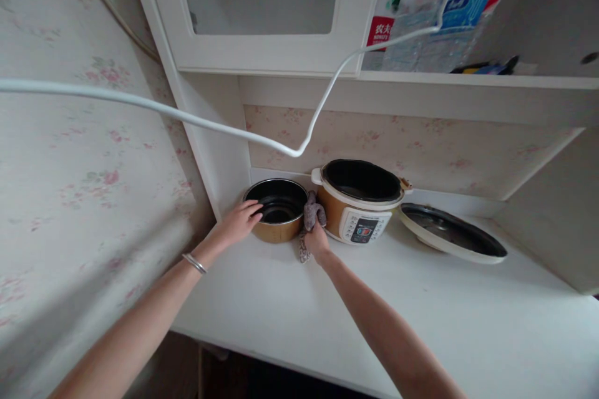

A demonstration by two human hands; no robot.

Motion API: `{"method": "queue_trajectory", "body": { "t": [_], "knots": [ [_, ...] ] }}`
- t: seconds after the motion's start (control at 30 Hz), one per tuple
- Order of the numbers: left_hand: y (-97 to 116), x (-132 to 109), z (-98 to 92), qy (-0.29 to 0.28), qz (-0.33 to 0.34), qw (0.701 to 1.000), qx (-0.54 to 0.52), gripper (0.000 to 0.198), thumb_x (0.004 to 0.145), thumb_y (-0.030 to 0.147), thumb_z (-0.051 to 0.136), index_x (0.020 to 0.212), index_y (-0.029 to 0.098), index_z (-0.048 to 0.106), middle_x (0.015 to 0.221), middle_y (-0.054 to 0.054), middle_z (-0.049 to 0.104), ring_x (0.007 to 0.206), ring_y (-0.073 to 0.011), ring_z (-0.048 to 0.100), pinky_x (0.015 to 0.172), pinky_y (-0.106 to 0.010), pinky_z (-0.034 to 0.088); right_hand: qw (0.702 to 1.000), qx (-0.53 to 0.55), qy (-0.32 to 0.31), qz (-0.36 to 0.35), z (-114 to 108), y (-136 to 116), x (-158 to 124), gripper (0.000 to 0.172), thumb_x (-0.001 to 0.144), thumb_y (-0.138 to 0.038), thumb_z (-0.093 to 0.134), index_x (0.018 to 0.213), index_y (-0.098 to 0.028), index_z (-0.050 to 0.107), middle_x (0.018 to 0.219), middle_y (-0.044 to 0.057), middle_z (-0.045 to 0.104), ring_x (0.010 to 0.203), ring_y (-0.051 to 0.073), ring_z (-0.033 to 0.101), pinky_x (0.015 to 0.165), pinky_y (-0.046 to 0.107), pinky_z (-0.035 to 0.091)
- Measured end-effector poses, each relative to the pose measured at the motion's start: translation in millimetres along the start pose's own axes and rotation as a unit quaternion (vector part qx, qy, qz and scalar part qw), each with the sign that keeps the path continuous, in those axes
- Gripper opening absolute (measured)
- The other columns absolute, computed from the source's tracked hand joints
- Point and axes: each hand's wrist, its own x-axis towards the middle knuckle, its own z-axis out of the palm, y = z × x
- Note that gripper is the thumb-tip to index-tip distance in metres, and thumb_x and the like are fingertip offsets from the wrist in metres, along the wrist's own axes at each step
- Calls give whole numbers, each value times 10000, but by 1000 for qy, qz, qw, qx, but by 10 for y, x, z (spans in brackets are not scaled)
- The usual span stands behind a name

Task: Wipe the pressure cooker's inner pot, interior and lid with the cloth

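Note:
A rice cooker inner pot (277, 234), dark inside and gold outside, stands upright on the white counter at the left. My left hand (238, 222) grips its left rim, fingers over the edge and reaching inside. My right hand (317, 240) is closed around a grey patterned cloth (311, 212), which lies against the right rim of the inner pot. Part of the cloth hangs below my fingers. Just right of this hand is the gold and white electric cooker (363, 225), its top uncovered and its control panel facing me.
The cooker lid (456, 254) rests upside down on the counter (374, 312), right of the cooker. A white cable (196, 118) crosses in front at upper height. Overhead is a cabinet (271, 53) with a shelf of plastic bottles (461, 12). A flowered wall (93, 156) bounds the left.

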Motion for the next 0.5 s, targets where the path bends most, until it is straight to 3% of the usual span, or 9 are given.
{"method": "queue_trajectory", "body": {
  "t": [0.1, 0.2, 0.3, 0.4, 0.5],
  "knots": [
    [-442, 2, -89, -52, 6, 998, 28, 451, 962, 468, 386, 1190, 206, 674, 1327, -78, 596, 1279, -243, 501, 1100, -428, 381, 1000, 5, -2, 23, -22, -50, 41, 825, 633, -50, 461, 1450, -144, 398, 1242, 128, 630, 1187, 294, 569, 1019, 426, 443],
    [-568, -33, -36, -43, 19, 998, 36, 420, 966, 467, 394, 1178, 248, 684, 1293, -61, 618, 1261, -230, 516, 1081, -420, 400, 999, 20, 7, 27, 41, -94, -17, 828, 641, -33, 469, 1454, -168, 390, 1284, 111, 608, 1242, 271, 527, 1059, 409, 403],
    [-364, -45, 111, -28, 18, 998, 51, 383, 959, 457, 438, 1080, 243, 732, 1190, -81, 648, 1164, -234, 580, 1004, -386, 466, 999, 38, 21, 24, 157, -131, -180, 843, 656, -12, 441, 1477, -173, 337, 1362, 96, 548, 1289, 240, 483, 1094, 387, 363],
    [68, -62, 263, -12, -13, 997, 74, 354, 946, 450, 477, 1056, 238, 739, 1062, -82, 649, 982, -217, 649, 854, -329, 534, 998, 50, 24, 8, 235, -162, -328, 830, 665, -2, 417, 1474, -172, 337, 1393, 77, 517, 1308, 211, 462, 1108, 356, 344],
    [517, -123, 335, 11, -33, 997, 65, 340, 966, 392, 454, 1178, 244, 674, 1056, -73, 635, 885, -191, 659, 755, -288, 546, 998, 52, 18, 13, 190, -170, -318, 804, 669, -8, 416, 1459, -142, 361, 1368, 83, 538, 1299, 199, 471, 1096, 326, 356]
  ]
}}
